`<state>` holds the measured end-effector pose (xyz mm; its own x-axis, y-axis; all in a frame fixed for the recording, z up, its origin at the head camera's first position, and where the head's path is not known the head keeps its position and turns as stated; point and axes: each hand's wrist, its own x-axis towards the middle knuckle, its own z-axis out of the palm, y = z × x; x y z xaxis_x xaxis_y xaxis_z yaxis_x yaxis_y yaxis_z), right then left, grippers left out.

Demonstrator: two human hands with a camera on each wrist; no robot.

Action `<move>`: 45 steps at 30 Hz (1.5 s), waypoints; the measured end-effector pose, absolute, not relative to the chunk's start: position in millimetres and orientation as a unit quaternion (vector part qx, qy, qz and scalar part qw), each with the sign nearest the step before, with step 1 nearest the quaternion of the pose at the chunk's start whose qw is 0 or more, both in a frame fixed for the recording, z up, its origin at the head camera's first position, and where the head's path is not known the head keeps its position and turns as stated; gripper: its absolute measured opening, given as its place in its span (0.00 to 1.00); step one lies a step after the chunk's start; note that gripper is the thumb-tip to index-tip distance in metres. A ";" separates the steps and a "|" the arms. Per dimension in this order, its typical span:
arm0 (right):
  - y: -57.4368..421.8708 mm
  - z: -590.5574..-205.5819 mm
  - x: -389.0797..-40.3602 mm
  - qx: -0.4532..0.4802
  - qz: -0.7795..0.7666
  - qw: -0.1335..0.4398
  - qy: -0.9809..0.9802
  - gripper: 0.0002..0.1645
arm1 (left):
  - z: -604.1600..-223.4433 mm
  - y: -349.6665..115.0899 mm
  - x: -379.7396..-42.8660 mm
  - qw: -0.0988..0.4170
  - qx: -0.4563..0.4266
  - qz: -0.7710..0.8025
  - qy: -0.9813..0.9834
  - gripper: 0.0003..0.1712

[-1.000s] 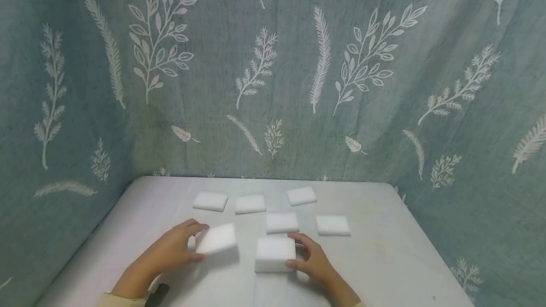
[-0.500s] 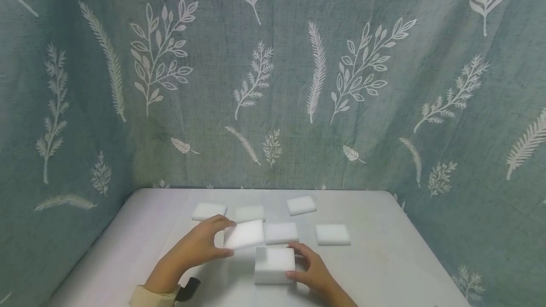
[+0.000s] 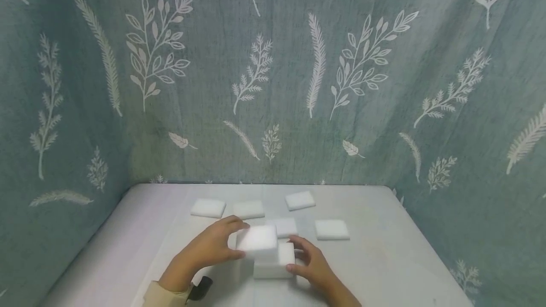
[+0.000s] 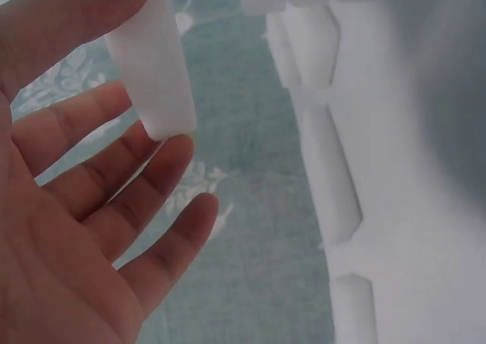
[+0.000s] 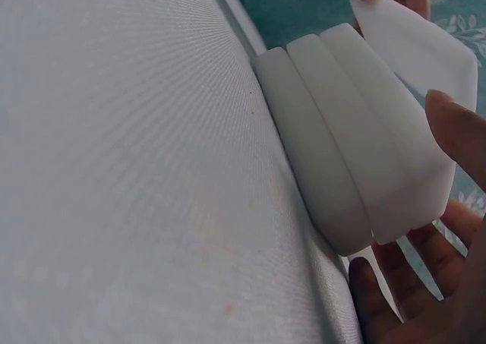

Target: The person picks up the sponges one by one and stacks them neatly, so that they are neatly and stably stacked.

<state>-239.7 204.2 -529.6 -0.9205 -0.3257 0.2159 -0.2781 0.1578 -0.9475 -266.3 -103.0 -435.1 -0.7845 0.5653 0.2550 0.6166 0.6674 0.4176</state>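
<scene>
My left hand [image 3: 211,245] pinches a white sponge block [image 3: 257,239] between thumb and fingers. That block hangs slightly tilted over a stack of white sponges [image 3: 273,271], hiding its left top in the head view. In the left wrist view the thumb lies on one face of the held sponge [image 4: 156,71] and the fingertips are at its far edge. My right hand [image 3: 313,263] grips the stack's right end, thumb toward the front. The right wrist view shows three layers in the stack [image 5: 334,146], with the raised sponge [image 5: 425,48] just off its top.
Several more white sponges lie flat on the white table [image 3: 384,259] behind the hands, among them one at the back left [image 3: 208,207], one at the back right [image 3: 300,200] and one at right [image 3: 332,230]. A leaf-patterned green cloth [image 3: 294,84] encloses the table's back and sides.
My left hand has carried its sponge rightward from beside the stack to above it. My right hand keeps its grip on the stack in the same place. The head view has tilted slightly.
</scene>
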 end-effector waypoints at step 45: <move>202.5 -525.4 -239.7 -0.158 -0.614 0.005 0.774 0.47 | -450.6 -64.3 -256.2 0.046 -0.350 -0.228 -0.908 0.31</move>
<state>-239.7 202.5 -525.4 -0.9503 -0.2498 0.1858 -0.2377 0.1970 -0.9511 -256.2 -64.3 -450.6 -0.7511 0.6140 0.2427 0.6558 0.6514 0.3816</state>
